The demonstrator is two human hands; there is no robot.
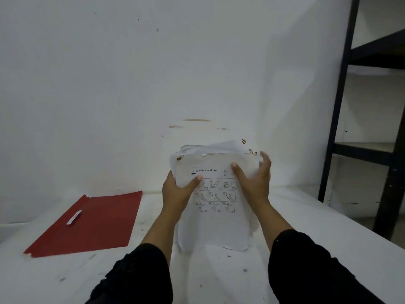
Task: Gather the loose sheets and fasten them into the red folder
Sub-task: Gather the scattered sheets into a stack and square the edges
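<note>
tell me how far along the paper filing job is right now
Gathering looks done: the loose sheets are one stack, stood on its lower edge on the white table. In hand: the left hand and right hand hold the stack's sides, apparently squaring its uneven top edges. Left: the red folder lies apart to the left, with a white fastener strip on it and no sheets in it.
</note>
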